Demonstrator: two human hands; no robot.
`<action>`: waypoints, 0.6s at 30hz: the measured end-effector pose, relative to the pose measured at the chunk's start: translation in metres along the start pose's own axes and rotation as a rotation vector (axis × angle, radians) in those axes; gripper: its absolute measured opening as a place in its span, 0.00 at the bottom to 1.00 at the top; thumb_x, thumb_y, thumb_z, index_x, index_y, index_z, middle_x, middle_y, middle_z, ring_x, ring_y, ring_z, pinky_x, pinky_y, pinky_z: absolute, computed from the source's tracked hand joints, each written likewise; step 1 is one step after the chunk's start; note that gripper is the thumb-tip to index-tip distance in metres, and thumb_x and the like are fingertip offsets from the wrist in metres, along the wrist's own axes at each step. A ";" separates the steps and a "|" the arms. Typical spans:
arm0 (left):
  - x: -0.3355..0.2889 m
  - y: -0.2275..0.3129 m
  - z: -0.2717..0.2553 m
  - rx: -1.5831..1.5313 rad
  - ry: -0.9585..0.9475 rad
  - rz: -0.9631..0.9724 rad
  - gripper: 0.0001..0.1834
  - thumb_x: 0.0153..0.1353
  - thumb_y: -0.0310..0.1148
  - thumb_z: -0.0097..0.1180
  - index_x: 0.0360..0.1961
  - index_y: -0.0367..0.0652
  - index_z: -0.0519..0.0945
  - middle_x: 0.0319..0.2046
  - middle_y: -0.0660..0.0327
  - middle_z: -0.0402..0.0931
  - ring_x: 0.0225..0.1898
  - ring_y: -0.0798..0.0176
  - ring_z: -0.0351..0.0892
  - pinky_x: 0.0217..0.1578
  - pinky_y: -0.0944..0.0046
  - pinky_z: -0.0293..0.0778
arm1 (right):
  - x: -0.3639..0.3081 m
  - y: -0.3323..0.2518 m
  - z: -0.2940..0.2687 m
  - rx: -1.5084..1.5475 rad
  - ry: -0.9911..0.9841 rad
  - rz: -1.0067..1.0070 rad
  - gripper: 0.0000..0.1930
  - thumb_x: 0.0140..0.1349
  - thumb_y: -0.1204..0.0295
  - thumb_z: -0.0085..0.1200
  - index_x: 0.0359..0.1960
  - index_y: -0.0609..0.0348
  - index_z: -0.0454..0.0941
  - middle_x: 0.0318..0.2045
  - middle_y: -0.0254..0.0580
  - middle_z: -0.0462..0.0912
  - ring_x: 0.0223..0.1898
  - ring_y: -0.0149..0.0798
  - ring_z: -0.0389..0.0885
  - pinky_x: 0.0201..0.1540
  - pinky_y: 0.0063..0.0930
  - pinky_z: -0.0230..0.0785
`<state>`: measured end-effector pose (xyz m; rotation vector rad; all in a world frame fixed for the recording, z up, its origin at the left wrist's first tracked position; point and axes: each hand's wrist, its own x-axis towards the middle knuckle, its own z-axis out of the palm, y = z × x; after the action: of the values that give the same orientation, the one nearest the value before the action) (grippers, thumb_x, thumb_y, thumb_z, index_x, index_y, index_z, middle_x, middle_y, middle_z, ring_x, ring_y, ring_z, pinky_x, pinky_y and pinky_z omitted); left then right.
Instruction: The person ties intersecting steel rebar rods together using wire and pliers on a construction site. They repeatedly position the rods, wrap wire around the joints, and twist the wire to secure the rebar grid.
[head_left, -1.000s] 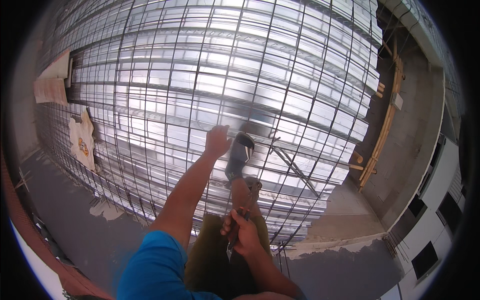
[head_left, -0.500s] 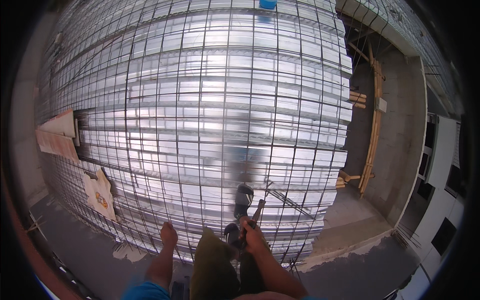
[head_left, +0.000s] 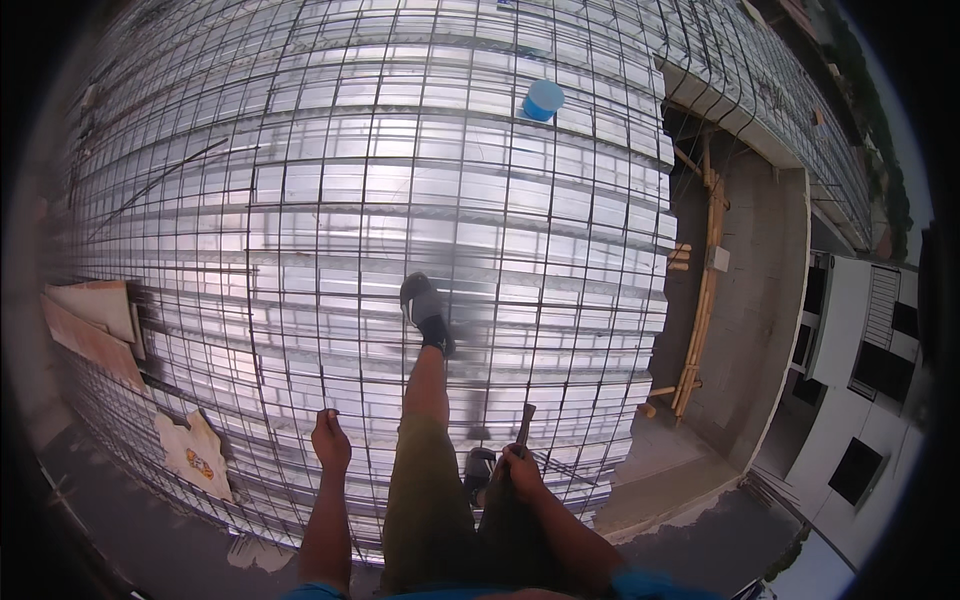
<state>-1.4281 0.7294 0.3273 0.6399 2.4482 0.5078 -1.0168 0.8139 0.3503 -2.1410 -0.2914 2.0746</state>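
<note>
You have a dark, slim metal hand tool (head_left: 525, 424) near the deck's near edge, right of its middle, its head pointing away from you; whether its tip touches the bars beneath, you cannot tell from this view. Your right hand (head_left: 522, 473) has its grip closed around the handle. Your left hand (head_left: 331, 440) is out over the bars near the same edge, left of your knee, its grip loosely curled; whether it pinches anything, you cannot tell. Between your hands are your olive-green shorts (head_left: 428, 490), with one grey-and-black shoe (head_left: 420, 298) planted ahead and a second dark shoe (head_left: 478, 470) near the tool. Under you spreads a grid of thin dark steel bars (head_left: 250, 270) over a silvery ribbed metal deck (head_left: 345, 182). Toward its far edge stands a round blue bucket (head_left: 542, 100). At its near left corner lies a cream cloth with an orange print (head_left: 195, 457), and brown flat boards (head_left: 95, 318) sit by the left edge. Beyond the right edge rise yellowish bamboo poles (head_left: 699, 320) beside a grey concrete wall (head_left: 745, 330)
</note>
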 end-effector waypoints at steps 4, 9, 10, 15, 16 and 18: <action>0.249 0.159 0.098 -0.102 -0.151 0.366 0.13 0.80 0.37 0.52 0.45 0.39 0.83 0.37 0.47 0.84 0.40 0.40 0.85 0.43 0.44 0.77 | 0.013 -0.071 0.046 0.040 0.075 0.189 0.07 0.79 0.64 0.58 0.44 0.52 0.76 0.28 0.33 0.81 0.28 0.30 0.80 0.34 0.30 0.74; 0.439 0.303 0.240 -0.091 -0.099 0.927 0.11 0.79 0.38 0.54 0.48 0.42 0.83 0.56 0.47 0.80 0.55 0.37 0.80 0.55 0.42 0.76 | 0.019 -0.128 0.093 0.030 0.086 0.223 0.07 0.78 0.64 0.58 0.47 0.52 0.77 0.30 0.35 0.82 0.29 0.31 0.81 0.32 0.29 0.75; 0.461 0.303 0.262 -0.061 -0.222 0.816 0.12 0.80 0.39 0.53 0.49 0.43 0.82 0.54 0.46 0.80 0.54 0.37 0.81 0.54 0.42 0.76 | 0.018 -0.136 0.101 0.041 0.075 0.215 0.07 0.78 0.65 0.58 0.48 0.52 0.77 0.30 0.35 0.82 0.29 0.31 0.81 0.33 0.29 0.75; 0.465 0.314 0.282 -0.175 -0.472 0.439 0.16 0.84 0.45 0.47 0.53 0.44 0.78 0.37 0.44 0.82 0.42 0.38 0.83 0.45 0.44 0.77 | 0.009 -0.183 0.136 0.016 0.057 0.269 0.07 0.78 0.66 0.60 0.49 0.53 0.78 0.32 0.35 0.83 0.30 0.31 0.81 0.36 0.29 0.75; 0.454 0.321 0.256 -0.186 -0.445 0.451 0.16 0.84 0.45 0.46 0.52 0.44 0.78 0.33 0.44 0.80 0.38 0.38 0.83 0.43 0.45 0.76 | 0.005 -0.210 0.151 0.064 0.070 0.297 0.07 0.78 0.66 0.60 0.49 0.52 0.78 0.34 0.34 0.84 0.31 0.30 0.81 0.36 0.28 0.74; 0.411 0.335 0.199 -0.202 -0.446 0.457 0.16 0.84 0.45 0.45 0.50 0.44 0.77 0.26 0.47 0.76 0.30 0.40 0.80 0.36 0.48 0.74 | 0.001 -0.235 0.168 0.073 0.066 0.218 0.06 0.78 0.66 0.60 0.47 0.52 0.78 0.34 0.34 0.84 0.32 0.30 0.81 0.35 0.28 0.74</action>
<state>-1.5007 1.2665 0.1627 1.0999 1.8069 0.6924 -1.1936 1.0370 0.3991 -2.2805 0.0267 2.0820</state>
